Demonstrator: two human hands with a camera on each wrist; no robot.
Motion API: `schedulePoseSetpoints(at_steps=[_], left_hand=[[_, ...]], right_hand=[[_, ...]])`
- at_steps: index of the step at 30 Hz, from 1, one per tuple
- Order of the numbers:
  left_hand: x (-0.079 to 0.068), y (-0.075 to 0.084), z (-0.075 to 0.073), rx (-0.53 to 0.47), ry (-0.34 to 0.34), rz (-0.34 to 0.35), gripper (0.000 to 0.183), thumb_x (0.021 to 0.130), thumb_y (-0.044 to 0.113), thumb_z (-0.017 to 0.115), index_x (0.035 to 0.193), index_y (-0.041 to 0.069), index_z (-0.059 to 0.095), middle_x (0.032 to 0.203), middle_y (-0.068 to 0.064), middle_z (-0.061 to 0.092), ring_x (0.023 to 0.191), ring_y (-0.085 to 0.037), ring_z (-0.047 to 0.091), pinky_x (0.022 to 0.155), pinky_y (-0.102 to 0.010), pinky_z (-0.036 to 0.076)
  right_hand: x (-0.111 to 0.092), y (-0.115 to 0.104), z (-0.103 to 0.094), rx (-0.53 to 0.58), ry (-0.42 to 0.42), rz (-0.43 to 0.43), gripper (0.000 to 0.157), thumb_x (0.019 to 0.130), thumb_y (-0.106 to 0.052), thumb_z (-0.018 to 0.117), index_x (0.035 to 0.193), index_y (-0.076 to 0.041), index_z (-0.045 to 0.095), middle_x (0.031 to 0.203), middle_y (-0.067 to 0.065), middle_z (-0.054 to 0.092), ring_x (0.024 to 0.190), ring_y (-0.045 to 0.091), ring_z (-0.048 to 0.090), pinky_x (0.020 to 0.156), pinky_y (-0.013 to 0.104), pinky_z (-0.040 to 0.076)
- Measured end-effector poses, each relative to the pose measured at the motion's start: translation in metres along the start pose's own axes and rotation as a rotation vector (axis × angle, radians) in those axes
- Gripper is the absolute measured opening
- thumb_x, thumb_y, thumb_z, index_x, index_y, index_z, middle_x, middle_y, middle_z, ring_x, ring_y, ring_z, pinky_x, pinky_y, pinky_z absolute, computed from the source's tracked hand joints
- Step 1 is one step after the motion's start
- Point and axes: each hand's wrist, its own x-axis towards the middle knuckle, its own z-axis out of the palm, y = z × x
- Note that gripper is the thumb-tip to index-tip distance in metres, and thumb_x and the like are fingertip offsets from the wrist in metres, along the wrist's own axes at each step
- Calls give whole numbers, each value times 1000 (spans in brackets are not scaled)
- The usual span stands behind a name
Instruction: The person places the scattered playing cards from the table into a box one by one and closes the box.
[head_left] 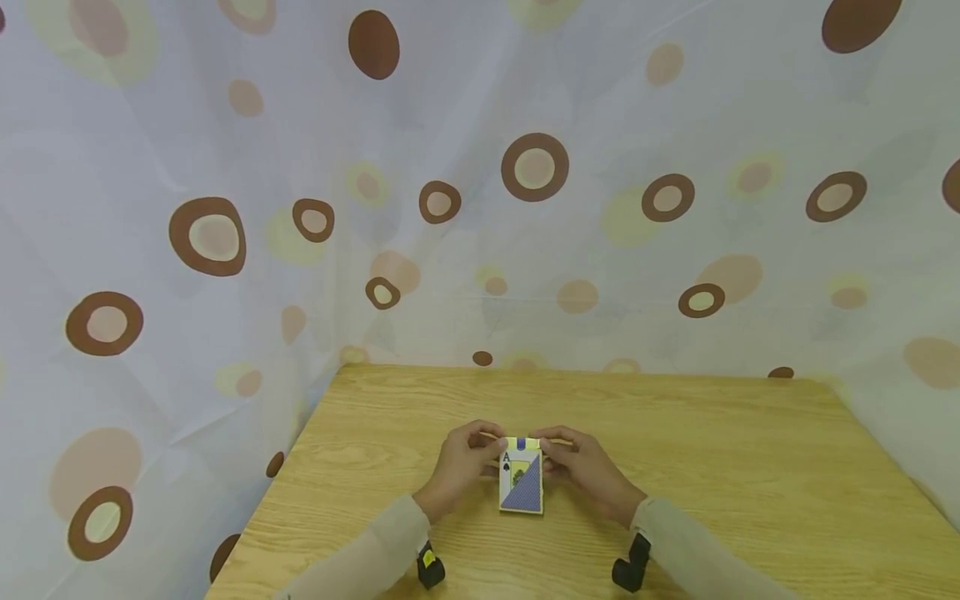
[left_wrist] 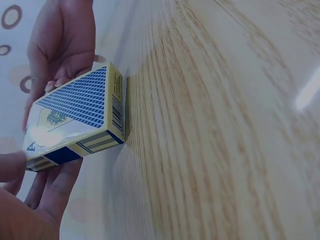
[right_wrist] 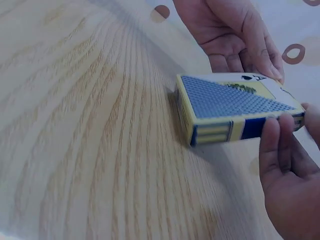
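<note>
A playing card box (head_left: 521, 483) is held upright or nearly so at the middle of the table, its front showing an ace of spades and a blue patterned triangle. My left hand (head_left: 459, 468) grips its upper left edge, the thumb near the top corner. On the opposite edge my right hand (head_left: 592, 475) holds it in the same manner. In the left wrist view, the box (left_wrist: 75, 112) shows a barcode on its bottom end and a striped side. The right wrist view has the box's lower end (right_wrist: 187, 120) close to the wood; whether they touch I cannot tell.
A wooden table (head_left: 697, 442) spreads around both hands. Behind it and at the sides hangs a pale curtain (head_left: 600, 108) with brown and beige circles. Black camera mounts (head_left: 632, 562) are strapped at the cuffs of both light sleeves (head_left: 697, 537).
</note>
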Motion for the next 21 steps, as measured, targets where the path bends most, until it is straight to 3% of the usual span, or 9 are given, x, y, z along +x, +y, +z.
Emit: schedulePoseSetpoints(at_steps=[6, 10, 16, 21], left_hand=[[-1, 1, 0, 28, 2, 5, 18, 99, 13, 71, 113, 2, 68, 104, -13, 67, 88, -22, 70, 79, -45, 60], [-1, 3, -2, 42, -27, 15, 18, 98, 12, 72, 113, 3, 68, 107, -13, 68, 92, -23, 70, 79, -43, 60], [2, 5, -3, 67, -108, 17, 35, 92, 8, 78, 120, -4, 60, 107, -13, 69, 95, -25, 71, 79, -40, 60], [2, 5, -3, 53, -109, 21, 32, 91, 5, 78, 115, -5, 58, 103, -14, 68, 91, -25, 71, 77, -40, 61]], right_hand=[[-2, 3, 0, -108, -45, -23, 52, 97, -25, 75, 144, -11, 60, 136, 16, 63, 116, 28, 65, 98, 44, 52], [-2, 3, 2, -95, -19, -48, 52, 96, -21, 75, 143, -8, 60, 135, 19, 63, 113, 31, 67, 96, 44, 54], [-2, -2, 6, -71, 28, -43, 48, 96, -18, 75, 141, -7, 62, 134, 18, 64, 111, 28, 67, 95, 45, 53], [-2, -5, 8, -80, 44, -15, 47, 96, -22, 75, 141, -12, 64, 141, 20, 58, 115, 25, 63, 95, 46, 52]])
